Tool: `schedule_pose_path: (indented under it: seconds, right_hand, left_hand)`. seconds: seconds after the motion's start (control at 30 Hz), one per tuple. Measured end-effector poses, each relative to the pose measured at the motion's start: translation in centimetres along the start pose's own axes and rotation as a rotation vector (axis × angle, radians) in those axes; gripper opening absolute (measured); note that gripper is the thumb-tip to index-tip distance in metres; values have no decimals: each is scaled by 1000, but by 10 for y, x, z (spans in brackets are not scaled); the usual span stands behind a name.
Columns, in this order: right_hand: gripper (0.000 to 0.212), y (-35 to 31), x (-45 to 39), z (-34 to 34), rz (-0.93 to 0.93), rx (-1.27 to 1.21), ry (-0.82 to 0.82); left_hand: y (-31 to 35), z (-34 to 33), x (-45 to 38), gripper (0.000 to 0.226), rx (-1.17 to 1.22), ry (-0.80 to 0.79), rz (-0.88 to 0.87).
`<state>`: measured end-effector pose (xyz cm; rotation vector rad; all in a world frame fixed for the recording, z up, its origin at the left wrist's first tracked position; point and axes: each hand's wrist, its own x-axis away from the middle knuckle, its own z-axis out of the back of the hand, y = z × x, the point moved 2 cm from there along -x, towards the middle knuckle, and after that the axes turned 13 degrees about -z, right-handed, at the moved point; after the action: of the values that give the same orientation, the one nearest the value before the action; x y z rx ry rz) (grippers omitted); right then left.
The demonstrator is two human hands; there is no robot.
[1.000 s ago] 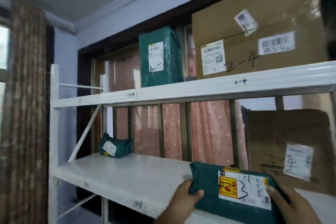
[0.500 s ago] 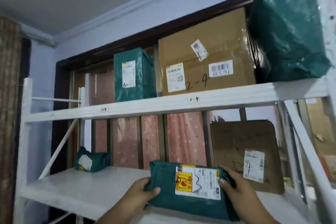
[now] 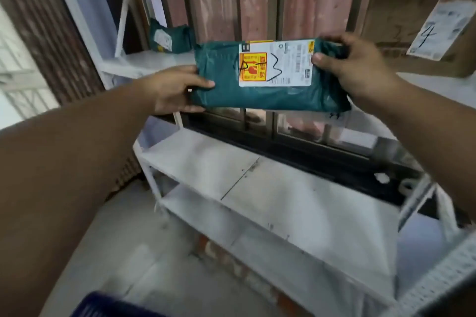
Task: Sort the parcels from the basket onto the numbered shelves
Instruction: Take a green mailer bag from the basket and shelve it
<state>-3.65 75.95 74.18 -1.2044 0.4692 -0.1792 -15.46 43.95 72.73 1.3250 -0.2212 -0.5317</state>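
Before the white shelves (image 3: 257, 188), both hands (image 3: 175, 92) (image 3: 358, 69) grasp a green parcel (image 3: 270, 77), label handwritten "3".

We see a green parcel (image 3: 270, 85) in smooth, faintly glossy plastic with a matt paper label (image 3: 277, 63); the white shelves (image 3: 283, 203) look painted metal, scuffed and dull.

The white shelving unit (image 3: 270, 188) carries a small green parcel (image 3: 168, 38) at eleven o'clock and a cardboard box (image 3: 412, 20) at two o'clock.
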Motion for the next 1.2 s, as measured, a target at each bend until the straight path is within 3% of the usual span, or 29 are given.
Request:
schedule_pose_path:
  seconds: [0.1,0.2,0.27,0.47,0.73,1.0,1.2]
  right_hand:
    - [31,-3,7,-26,-22,-44,-56]
    - [34,3,18,-55,-33,41,-144]
    - [37,11,23,-72,-18,106,-179]
    - [48,51,25,-105,-24,239,-295]
    - [60,113,24,-93,-198,333,-279]
    - [52,187,34,-78,-430,132,-254]
    - [56,217,35,-79,-452,285,-333]
  left_hand:
    - [-21,19,22,44,43,55,42]
    - [-50,33,41,40,48,98,100]
    - [-73,44,50,48,60,130,143]
    - [-133,49,59,55,76,102,243]
    - [-178,5,41,44,68,86,277]
    - [-235,-47,16,38,127,21,330]
    - [-267,-57,7,43,23,33,333]
